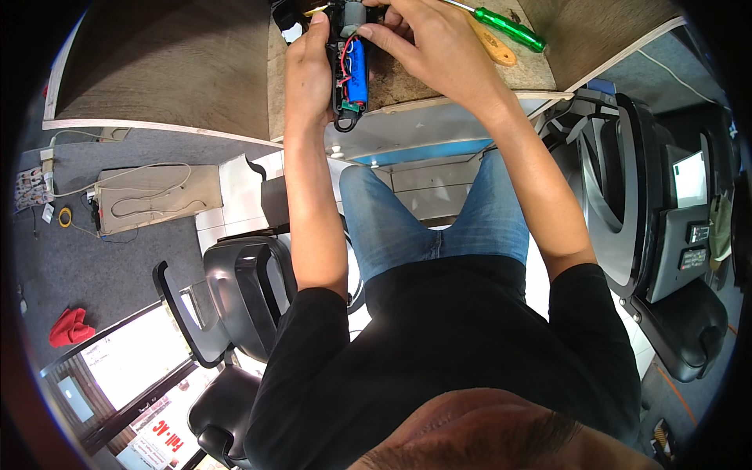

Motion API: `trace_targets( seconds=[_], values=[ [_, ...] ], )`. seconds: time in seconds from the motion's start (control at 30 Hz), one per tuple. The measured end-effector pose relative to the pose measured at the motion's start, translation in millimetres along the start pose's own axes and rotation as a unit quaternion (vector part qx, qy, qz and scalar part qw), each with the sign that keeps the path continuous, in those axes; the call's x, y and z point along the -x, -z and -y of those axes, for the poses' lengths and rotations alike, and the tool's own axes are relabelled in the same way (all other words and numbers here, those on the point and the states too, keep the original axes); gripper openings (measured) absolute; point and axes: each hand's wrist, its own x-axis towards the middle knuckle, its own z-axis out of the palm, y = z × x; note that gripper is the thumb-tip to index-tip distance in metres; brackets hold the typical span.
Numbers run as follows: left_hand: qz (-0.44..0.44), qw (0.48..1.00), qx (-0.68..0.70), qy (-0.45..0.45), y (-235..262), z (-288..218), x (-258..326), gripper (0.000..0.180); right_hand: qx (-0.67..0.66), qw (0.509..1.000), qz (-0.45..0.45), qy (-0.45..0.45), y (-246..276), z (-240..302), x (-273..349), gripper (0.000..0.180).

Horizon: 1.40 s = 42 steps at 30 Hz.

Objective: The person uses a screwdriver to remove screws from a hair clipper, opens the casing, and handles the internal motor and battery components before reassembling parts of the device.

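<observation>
An opened black handheld device, apparently a hair trimmer (340, 100), is at the top middle with its insides bare. Inside it sit a blue battery (358, 70), red and black wires and a green circuit board; a grey motor-like part (353, 17) is above the battery. My left hand (308, 74) grips the trimmer from its left side, thumb pointing up along it. From the right, my right hand (439, 51) has its thumb and curled fingers closed at the grey part; the fingertips are partly hidden. A screwdriver (509, 30) with a green handle lies right of this hand.
Beside the screwdriver is a yellowish handle (495, 43) on the wooden work surface (540, 74). Wooden panels (172, 63) border it. Black salon chairs (251, 290) stand to my left and right. Cables (157, 188) and a red cloth (71, 327) lie at the left.
</observation>
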Motion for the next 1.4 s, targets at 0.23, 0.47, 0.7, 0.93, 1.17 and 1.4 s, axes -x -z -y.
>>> trace_targets(
  seconds=[0.23, 0.47, 0.7, 0.93, 1.17, 1.4],
  values=[
    [0.014, 1.0, -0.013, -0.006, 3.5, 0.5, -0.7, 0.055, -0.007, 1.0, -0.014, 0.024, 1.6, 3.9, -0.6, 0.021],
    [0.02, 1.0, -0.006, -0.007, 1.8, -0.4, -1.7, 0.055, -0.006, 1.0, -0.006, 0.013, 1.2, 1.4, -0.8, 0.018],
    [0.018, 1.0, -0.009, 0.006, -0.9, -1.5, -0.9, 0.055, -0.017, 1.0, -0.005, 0.005, 2.3, 0.4, -0.1, 0.021],
    [0.011, 1.0, 0.023, 0.008, -0.1, 5.4, -4.3, 0.054, -0.041, 0.999, -0.007, -0.03, 1.7, 2.7, -0.3, 0.027],
    [0.01, 0.999, 0.038, -0.021, -6.5, 3.1, -3.0, 0.056, -0.02, 1.0, -0.012, -0.01, 2.7, 2.8, -1.5, 0.031],
    [0.019, 0.999, 0.024, -0.018, -4.7, 7.2, -4.9, 0.057, 0.014, 1.0, 0.016, -0.009, -3.1, -7.0, 5.9, 0.039]
  ],
)
